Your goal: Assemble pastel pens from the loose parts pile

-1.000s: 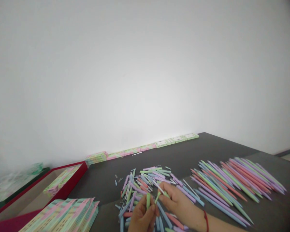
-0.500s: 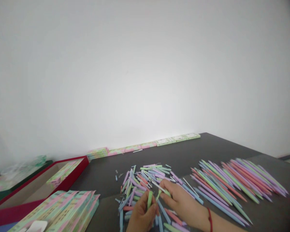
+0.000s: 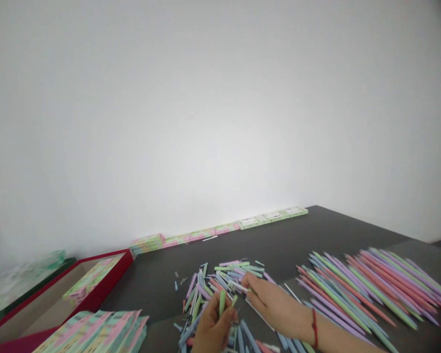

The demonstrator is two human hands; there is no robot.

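Note:
My left hand (image 3: 213, 326) is closed around a light green pen barrel (image 3: 222, 302), which stands up between the thumb and fingers. Another small green piece (image 3: 234, 300) pokes out beside its fingertips. To the right, my right hand (image 3: 274, 305), with a red cord at the wrist, has its fingers together on a thin white stick (image 3: 238, 285). Both hands are over a loose pile of pastel pen parts (image 3: 200, 289) in blue, purple, green and coral, mixed with white sticks. Part of this pile is hidden by the hands.
Long pointed pastel pens (image 3: 382, 279) lie in rows at the right of the dark table (image 3: 279, 245). Flat printed packs (image 3: 202, 234) line the wall. At the left are a red box (image 3: 113, 274) with packs inside and a stack of printed cards (image 3: 95, 333).
My right hand has shifted slightly left, its fingers lower over the pile. The green barrel in my left hand is more upright. The view has moved a little.

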